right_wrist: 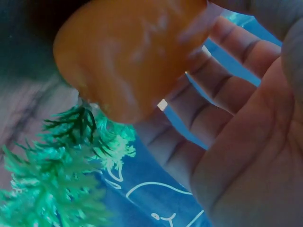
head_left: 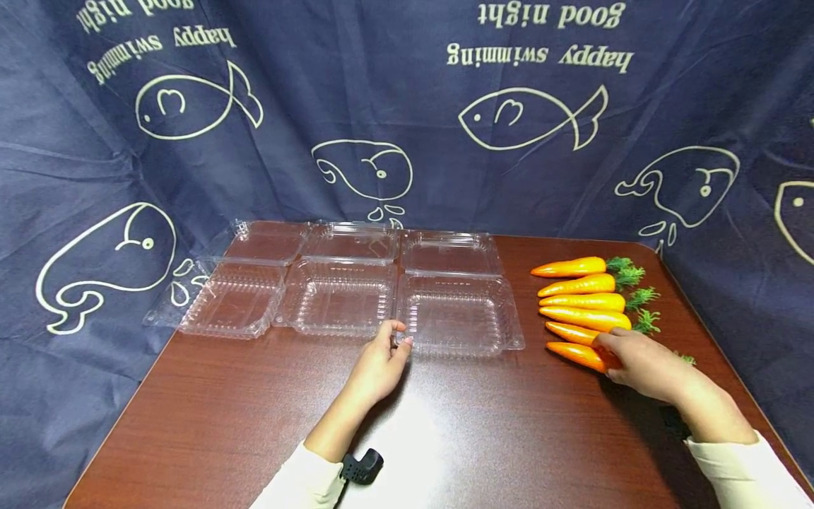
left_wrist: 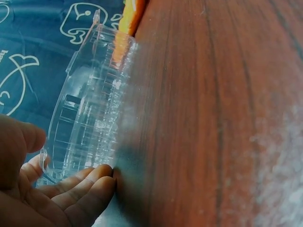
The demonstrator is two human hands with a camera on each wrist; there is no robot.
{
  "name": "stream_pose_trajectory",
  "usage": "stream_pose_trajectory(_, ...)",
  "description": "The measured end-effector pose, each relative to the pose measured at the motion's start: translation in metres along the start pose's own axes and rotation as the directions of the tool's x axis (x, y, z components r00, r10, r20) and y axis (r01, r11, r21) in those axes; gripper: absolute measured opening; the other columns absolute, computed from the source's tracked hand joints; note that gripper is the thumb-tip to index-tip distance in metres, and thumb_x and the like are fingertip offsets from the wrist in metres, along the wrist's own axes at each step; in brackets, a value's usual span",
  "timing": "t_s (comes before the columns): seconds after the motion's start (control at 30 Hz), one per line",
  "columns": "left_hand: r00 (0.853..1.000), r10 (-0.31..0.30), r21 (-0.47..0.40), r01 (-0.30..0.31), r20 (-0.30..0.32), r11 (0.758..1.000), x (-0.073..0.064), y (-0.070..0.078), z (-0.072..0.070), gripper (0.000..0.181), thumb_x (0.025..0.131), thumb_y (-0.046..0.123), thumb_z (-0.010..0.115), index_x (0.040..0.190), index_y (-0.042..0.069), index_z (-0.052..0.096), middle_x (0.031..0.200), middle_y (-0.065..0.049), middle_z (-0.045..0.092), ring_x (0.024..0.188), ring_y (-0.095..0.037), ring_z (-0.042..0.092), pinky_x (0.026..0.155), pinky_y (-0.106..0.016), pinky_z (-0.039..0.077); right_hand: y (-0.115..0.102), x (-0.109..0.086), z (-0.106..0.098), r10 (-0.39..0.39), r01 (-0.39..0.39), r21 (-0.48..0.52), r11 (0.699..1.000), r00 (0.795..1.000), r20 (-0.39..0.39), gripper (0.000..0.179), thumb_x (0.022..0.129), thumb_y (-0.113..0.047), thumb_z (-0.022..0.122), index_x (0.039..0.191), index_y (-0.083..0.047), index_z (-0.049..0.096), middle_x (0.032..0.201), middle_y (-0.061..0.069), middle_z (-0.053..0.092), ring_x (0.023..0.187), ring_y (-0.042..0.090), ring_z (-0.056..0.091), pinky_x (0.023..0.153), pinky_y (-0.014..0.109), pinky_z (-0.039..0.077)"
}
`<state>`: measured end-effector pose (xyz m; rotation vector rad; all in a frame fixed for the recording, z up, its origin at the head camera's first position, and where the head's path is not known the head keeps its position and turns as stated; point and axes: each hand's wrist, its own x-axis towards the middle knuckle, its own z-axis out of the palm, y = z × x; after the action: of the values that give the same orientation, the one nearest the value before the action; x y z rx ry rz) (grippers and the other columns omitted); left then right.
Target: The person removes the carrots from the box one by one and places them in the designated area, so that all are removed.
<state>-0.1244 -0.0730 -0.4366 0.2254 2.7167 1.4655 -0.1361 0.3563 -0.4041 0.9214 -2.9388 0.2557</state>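
Note:
At the front left corner of the rightmost clear plastic clamshell container (head_left: 458, 322), my left hand (head_left: 376, 366) holds the rim between thumb and fingers. The left wrist view shows the fingers (left_wrist: 90, 189) low against the container's side, by the table. On the right, my right hand (head_left: 655, 364) grips the thick end of the nearest toy carrot (head_left: 572, 354). In the right wrist view the carrot (right_wrist: 123, 56) lies against the fingers, with its green leaves (right_wrist: 61, 165) hanging past. Several more orange carrots (head_left: 581, 316) lie beside it in a row, tips pointing left.
Two more open clear containers, a middle one (head_left: 340, 300) and a left one (head_left: 232, 300), stand side by side with lids folded back toward the curtain. A dark blue curtain (head_left: 420, 85) with fish drawings hangs behind the brown table (head_left: 254, 410).

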Motion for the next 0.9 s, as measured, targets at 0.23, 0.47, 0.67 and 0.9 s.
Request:
stream_pose_trajectory(0.23, 1.000, -0.005, 0.002, 0.005, -0.008, 1.000, 0.001, 0.002, 0.002, 0.028, 0.102, 0.023, 0.053, 0.127, 0.010, 0.052, 0.073, 0.002, 0.051, 0.057, -0.012, 0.046, 0.053, -0.032, 0.040, -0.001, -0.002, 0.004, 0.028, -0.028, -0.015, 0.999, 1.000, 0.003, 0.040, 0.059, -0.001, 0.086, 0.091, -0.009, 0.064, 0.079, -0.006, 0.051, 0.068, 0.014, 0.049, 0.061, 0.039, 0.042)
stream_pose_trajectory(0.47, 1.000, -0.001, -0.001, 0.001, -0.004, 1.000, 0.001, 0.001, 0.003, 0.029, 0.102, 0.023, 0.053, 0.127, 0.008, 0.052, 0.076, 0.001, 0.055, 0.060, -0.013, 0.050, 0.055, -0.033, 0.042, -0.001, -0.003, 0.010, 0.030, -0.031, -0.043, 0.999, 0.999, -0.023, 0.039, 0.058, -0.002, 0.087, 0.087, -0.011, 0.063, 0.080, -0.004, 0.052, 0.069, 0.018, 0.052, 0.062, 0.042, 0.043)
stream_pose_trajectory(0.67, 1.000, 0.011, 0.025, -0.011, -0.015, 1.000, 0.002, 0.000, 0.003, 0.028, 0.102, 0.022, 0.053, 0.126, 0.009, 0.052, 0.076, 0.001, 0.054, 0.059, -0.013, 0.049, 0.055, -0.033, 0.042, -0.003, -0.004, 0.010, 0.047, -0.049, -0.054, 0.997, 0.999, -0.026, 0.042, 0.057, -0.003, 0.088, 0.092, -0.008, 0.065, 0.080, 0.000, 0.053, 0.069, 0.022, 0.054, 0.063, 0.044, 0.044)
stream_pose_trajectory(0.9, 0.999, 0.024, 0.042, -0.022, -0.040, 0.999, 0.003, 0.001, 0.003, 0.028, 0.102, 0.023, 0.053, 0.126, 0.009, 0.053, 0.072, 0.001, 0.053, 0.056, -0.012, 0.046, 0.053, -0.032, 0.041, -0.009, -0.004, 0.005, 0.073, -0.074, -0.039, 0.997, 0.997, -0.006, 0.040, 0.061, -0.004, 0.086, 0.095, -0.007, 0.065, 0.083, 0.002, 0.056, 0.073, 0.027, 0.057, 0.066, 0.048, 0.046)
